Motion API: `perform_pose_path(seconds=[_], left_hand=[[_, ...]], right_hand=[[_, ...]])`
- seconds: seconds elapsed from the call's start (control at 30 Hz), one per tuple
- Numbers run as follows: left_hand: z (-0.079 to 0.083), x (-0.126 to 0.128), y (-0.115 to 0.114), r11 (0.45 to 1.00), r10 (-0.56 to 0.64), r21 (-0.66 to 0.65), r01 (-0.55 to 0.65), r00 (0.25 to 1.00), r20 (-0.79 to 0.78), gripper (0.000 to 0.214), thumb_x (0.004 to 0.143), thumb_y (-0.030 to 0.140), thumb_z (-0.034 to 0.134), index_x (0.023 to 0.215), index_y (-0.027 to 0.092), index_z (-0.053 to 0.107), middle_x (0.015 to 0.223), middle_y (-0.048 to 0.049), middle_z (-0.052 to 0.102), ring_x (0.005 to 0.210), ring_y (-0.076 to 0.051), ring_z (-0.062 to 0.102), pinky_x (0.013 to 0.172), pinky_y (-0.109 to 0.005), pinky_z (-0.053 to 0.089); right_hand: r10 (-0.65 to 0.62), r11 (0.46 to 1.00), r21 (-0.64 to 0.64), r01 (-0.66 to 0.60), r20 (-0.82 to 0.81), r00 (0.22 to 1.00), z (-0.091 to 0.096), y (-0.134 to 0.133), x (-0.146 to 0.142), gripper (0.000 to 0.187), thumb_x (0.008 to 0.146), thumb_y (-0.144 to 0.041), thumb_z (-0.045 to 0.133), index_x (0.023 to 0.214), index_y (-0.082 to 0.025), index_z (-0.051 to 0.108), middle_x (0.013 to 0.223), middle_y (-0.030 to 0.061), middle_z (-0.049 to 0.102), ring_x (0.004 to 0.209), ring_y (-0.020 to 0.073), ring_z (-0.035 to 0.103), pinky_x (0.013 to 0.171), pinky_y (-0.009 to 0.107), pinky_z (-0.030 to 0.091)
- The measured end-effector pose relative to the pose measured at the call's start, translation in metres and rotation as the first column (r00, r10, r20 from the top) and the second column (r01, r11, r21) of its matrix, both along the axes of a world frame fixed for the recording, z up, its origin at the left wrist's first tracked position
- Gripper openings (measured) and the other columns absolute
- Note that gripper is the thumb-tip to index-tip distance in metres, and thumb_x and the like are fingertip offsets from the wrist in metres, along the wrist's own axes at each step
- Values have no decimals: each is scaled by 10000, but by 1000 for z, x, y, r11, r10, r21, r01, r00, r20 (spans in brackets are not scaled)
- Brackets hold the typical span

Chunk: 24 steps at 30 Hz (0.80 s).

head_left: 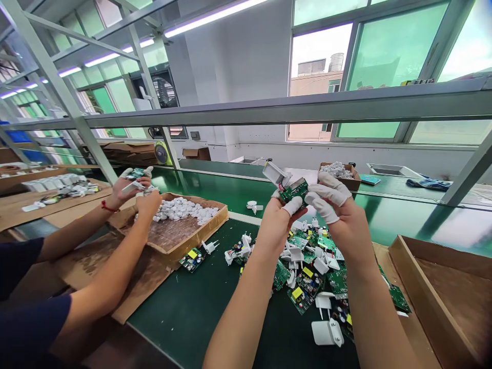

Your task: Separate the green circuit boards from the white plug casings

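Brightly lit by daylight through the windows [400, 46] and by overhead tubes [215, 18]. Washed out in the sky [319, 43]; streaked with glare across the far bench [395, 218]. Shadowed at lower left. Stretched toward the edges; slightly soft in the distance.

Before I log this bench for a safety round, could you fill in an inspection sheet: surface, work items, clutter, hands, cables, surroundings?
Surface: green bench top, partly covered by parts and cardboard.
Work items: circuit board held up, white case beside it.
Clutter: loose pile of circuit boards and white plugs below the hands.
Hands: left hand grips the circuit board; right hand is at its edge, contact unclear; both wear white finger covers.
Cables: short thin wires between case and board.
Surroundings: co-worker's hands at left, cardboard tray of small white parts, windows beyond.
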<state>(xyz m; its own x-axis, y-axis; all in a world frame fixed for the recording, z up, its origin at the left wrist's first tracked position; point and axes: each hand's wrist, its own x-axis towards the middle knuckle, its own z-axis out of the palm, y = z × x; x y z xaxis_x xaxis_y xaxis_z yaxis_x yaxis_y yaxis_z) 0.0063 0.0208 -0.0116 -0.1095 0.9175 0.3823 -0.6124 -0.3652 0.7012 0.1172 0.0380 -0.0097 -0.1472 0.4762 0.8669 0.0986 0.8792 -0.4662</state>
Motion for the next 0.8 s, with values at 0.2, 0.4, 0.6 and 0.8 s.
perform_pose_path(seconds=[0.2, 0.4, 0.6, 0.8], left_hand=[[1, 6, -2, 984, -167, 77, 158, 977, 130, 154, 738, 225, 518, 864, 141, 493, 924, -20, 460, 817, -116, 462, 638, -191, 482], [-1, 12, -1, 992, -107, 79, 98, 987, 117, 297, 616, 240, 666, 820, 106, 496, 835, -15, 478, 756, -83, 465, 601, -112, 456], [2, 14, -5, 996, -74, 45, 70, 994, 78, 368, 575, 262, 701, 811, 88, 479, 829, -27, 494, 725, -91, 478, 601, -137, 457], [2, 14, -3, 1000, -16, -5, 17, 995, 99, 427, 528, 289, 712, 810, 80, 468, 807, -43, 497, 719, -113, 481, 580, -175, 477]], right_hand=[[-46, 997, 58, 45, 21, 999, -1, 0, -7, 193, 807, -239, 476, 959, -167, 570, 1101, 48, 430, 1029, 161, 392, 903, 294, 327], [-77, 996, 47, 75, 38, 996, -2, 2, -8, 211, 794, -282, 498, 958, -161, 554, 1053, 58, 467, 991, 170, 421, 865, 313, 348], [-96, 990, 92, 103, -79, 992, -4, 3, -13, 73, 760, -216, 529, 790, -153, 508, 931, 39, 508, 880, 171, 472, 778, 302, 376], [-48, 985, 165, 50, -16, 999, -1, 2, -6, 186, 845, -240, 404, 847, -156, 570, 984, 52, 500, 931, 161, 454, 818, 274, 360]])
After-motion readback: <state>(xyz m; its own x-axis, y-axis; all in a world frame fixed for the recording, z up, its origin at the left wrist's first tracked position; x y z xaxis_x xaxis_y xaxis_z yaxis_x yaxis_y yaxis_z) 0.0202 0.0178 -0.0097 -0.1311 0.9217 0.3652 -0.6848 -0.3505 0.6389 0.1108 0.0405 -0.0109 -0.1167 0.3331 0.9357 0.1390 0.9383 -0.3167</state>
